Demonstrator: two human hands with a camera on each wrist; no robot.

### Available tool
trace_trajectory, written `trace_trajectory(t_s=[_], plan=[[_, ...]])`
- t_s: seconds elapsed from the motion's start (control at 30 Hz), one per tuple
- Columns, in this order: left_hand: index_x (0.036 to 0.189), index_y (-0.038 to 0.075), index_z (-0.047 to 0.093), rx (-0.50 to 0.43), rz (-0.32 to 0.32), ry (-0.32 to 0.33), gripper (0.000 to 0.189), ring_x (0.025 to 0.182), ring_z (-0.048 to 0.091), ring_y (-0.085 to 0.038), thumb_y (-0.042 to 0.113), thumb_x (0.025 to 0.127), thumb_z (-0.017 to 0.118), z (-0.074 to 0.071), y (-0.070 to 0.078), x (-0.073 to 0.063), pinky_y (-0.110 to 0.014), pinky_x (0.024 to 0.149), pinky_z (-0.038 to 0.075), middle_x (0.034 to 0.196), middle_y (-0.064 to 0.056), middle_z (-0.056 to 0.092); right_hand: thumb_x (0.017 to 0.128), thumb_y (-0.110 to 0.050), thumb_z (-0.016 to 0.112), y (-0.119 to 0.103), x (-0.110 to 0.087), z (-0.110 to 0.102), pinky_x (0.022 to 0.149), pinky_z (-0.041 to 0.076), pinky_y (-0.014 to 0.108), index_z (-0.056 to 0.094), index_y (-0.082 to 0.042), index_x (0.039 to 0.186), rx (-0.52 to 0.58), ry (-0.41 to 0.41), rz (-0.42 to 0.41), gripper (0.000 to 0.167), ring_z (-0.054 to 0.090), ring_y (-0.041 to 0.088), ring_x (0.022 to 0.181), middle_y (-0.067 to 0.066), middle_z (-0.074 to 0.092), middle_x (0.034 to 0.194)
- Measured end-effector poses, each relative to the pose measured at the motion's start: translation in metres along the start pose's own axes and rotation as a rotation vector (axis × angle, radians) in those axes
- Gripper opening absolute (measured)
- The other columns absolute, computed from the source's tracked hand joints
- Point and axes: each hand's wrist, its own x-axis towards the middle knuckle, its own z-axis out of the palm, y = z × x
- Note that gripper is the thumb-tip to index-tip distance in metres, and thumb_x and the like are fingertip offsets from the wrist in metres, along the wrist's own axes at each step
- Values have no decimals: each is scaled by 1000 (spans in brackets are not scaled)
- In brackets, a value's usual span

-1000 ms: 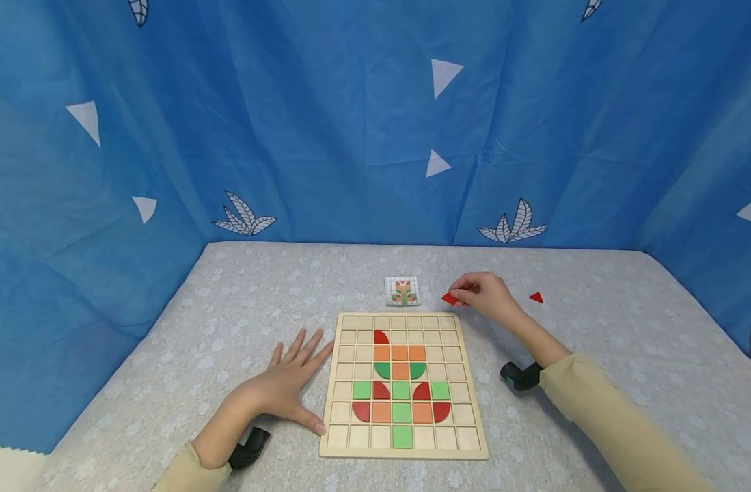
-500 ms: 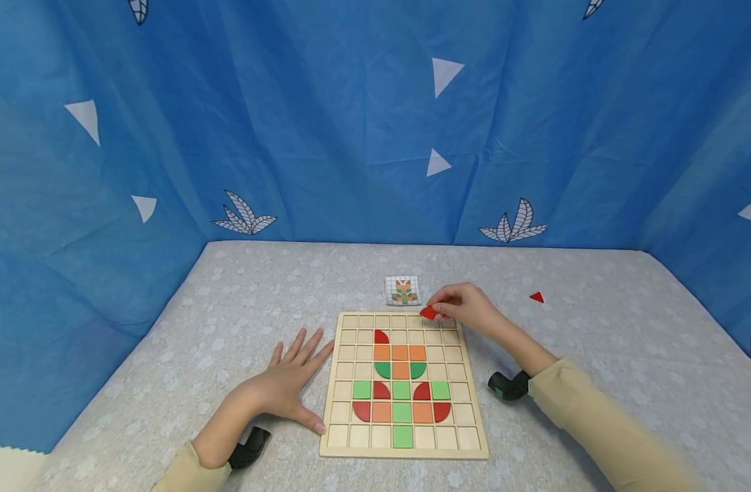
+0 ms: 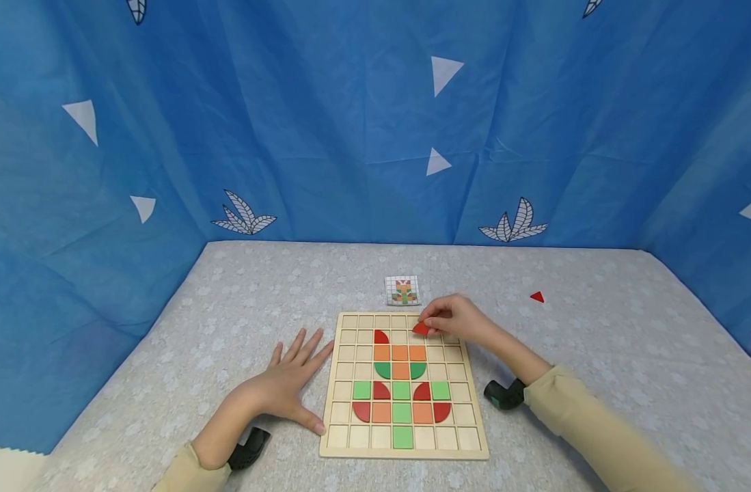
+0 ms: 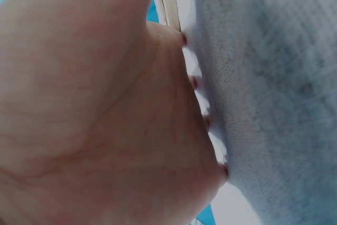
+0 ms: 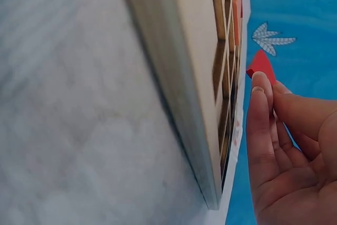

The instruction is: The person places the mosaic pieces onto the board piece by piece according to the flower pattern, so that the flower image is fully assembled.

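Note:
A wooden grid board (image 3: 406, 454) lies on the table, with red, orange and green pieces set in some of its cells. My right hand (image 3: 460, 318) pinches a red quarter-circle piece (image 3: 421, 329) between thumb and fingers above the board's upper part. The same red piece (image 5: 261, 65) shows at the fingertips in the right wrist view. Another red quarter-circle (image 3: 381, 337) sits in a cell to its left, over the row of orange squares (image 3: 400, 353). At the board's left edge, my left hand (image 3: 287, 385) rests with spread fingers, its thumb touching the frame.
Behind the board lies a small pattern card (image 3: 402, 292) showing a coloured grid figure. A red triangular-looking piece (image 3: 538, 297) lies on the patterned cloth to the right. A blue curtain (image 3: 363, 123) hangs along the back and sides.
My right hand has carried the red quarter-circle left and toward me, from the cloth beside the card to over the board's upper cells. The left hand has stayed put.

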Motion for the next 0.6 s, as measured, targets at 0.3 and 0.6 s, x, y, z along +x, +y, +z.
trace_trajectory(t_s=[0.3,0.6], plan=[[151,10,16,0,-2,-1,130,137,-10,-40,73,52,72,1,0,0,-65,100,-6,154,-17,-1,90,2,60,2,2,5,61,53,29,70,0,91,-49,-24,-57,11,64,17,66,4,66,78],[151,9,16,5,3,0,130,137,-10,-40,72,52,73,1,-1,1,-66,100,-5,154,-18,-1,89,2,60,1,5,5,61,53,29,70,0,90,-68,-45,-65,11,63,19,65,4,65,74]])
